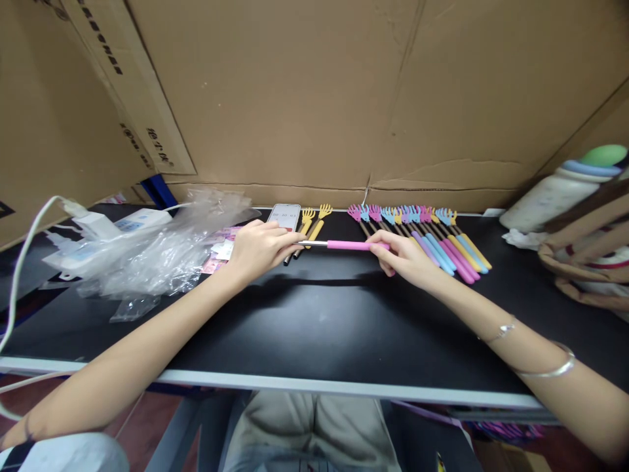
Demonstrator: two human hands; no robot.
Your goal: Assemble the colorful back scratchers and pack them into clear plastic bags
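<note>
A back scratcher with a pink handle (350, 246) and a thin metal rod is held level above the black table. My left hand (262, 246) closes over the rod end, and its head is hidden in that hand. At the other end, my right hand (403, 259) pinches the tip of the pink handle between thumb and fingers. Just beyond my left hand lie a few yellow back scratchers (316, 231). Past my right hand, several back scratchers (449, 249) with pink, blue, purple and yellow handles lie side by side, their hand-shaped heads towards the cardboard.
Clear plastic bags (164, 259) lie at the left beside a white power strip (142, 221) and cable. A phone (285, 213) rests at the back. To the right are a white bottle (550, 196) and a brown bag (584, 255). Cardboard (304, 98) walls the back.
</note>
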